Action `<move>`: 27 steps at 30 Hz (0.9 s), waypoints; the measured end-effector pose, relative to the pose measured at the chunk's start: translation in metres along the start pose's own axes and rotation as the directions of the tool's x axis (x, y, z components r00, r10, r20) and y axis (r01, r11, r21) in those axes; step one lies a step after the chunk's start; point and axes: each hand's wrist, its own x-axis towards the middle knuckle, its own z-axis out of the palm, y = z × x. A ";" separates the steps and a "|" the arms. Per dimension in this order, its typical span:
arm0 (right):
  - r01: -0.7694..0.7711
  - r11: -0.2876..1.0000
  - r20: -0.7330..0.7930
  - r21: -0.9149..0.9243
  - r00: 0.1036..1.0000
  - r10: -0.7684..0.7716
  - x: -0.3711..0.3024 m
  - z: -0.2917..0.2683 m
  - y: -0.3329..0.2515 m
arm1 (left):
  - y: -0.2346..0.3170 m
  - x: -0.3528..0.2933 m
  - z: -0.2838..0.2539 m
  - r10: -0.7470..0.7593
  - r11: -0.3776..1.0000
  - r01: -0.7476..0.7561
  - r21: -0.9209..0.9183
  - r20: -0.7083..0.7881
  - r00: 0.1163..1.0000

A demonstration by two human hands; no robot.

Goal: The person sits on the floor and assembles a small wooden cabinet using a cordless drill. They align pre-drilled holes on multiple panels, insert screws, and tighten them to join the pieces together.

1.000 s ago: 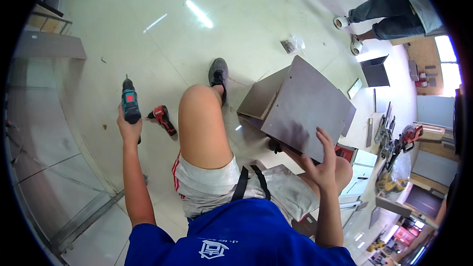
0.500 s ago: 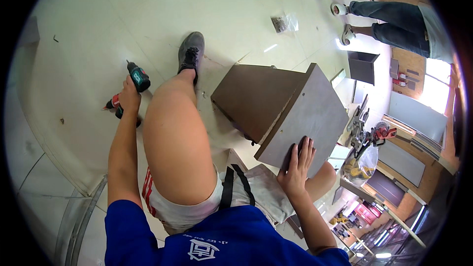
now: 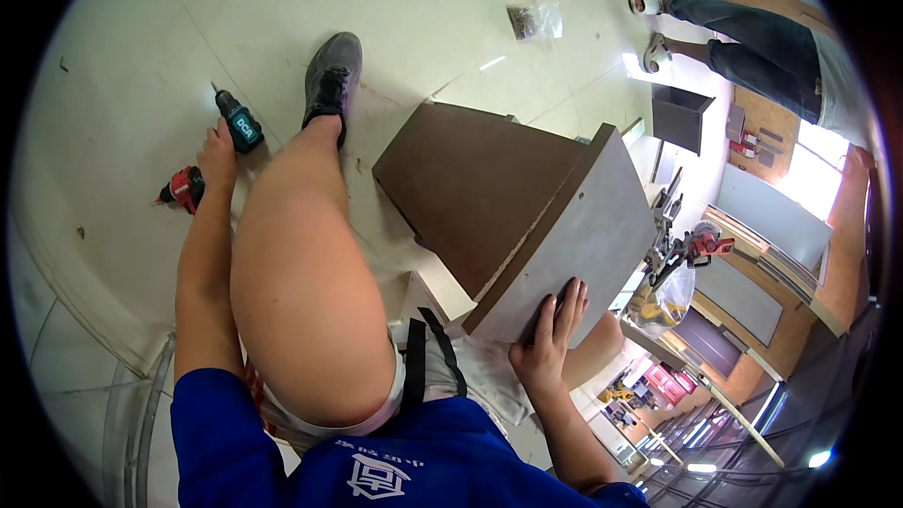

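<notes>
A green and black cordless drill (image 3: 243, 128) is in my left hand (image 3: 218, 162), beyond my left knee. Its bit points away from me, and my fingers close round its grip, which is partly hidden. Just nearer to me, a red and black drill (image 3: 186, 190) rests on the floor, partly covered by my forearm. My right hand (image 3: 547, 343) lies open on the grey outer face of a brown panel box (image 3: 489, 179) standing tilted between my legs. Small holes dot that face, and its near edge looks rough.
A clear bag of small hardware (image 3: 534, 22) lies on the floor ahead. Another person (image 3: 762, 47) stands at the far right. Near them is a dark open box (image 3: 682, 118). A red saw (image 3: 705, 243) and a plastic bag (image 3: 666, 299) are to the right.
The view has shifted, so most things sit further left. My left hand and the green drill have moved slightly away from the red drill. My right hand stays on the panel.
</notes>
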 end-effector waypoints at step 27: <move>-0.061 0.994 0.003 0.096 0.998 0.061 0.016 -0.016 -0.022 | 0.158 -0.074 -0.459 0.758 0.222 -0.503 -0.836 -0.177 0.628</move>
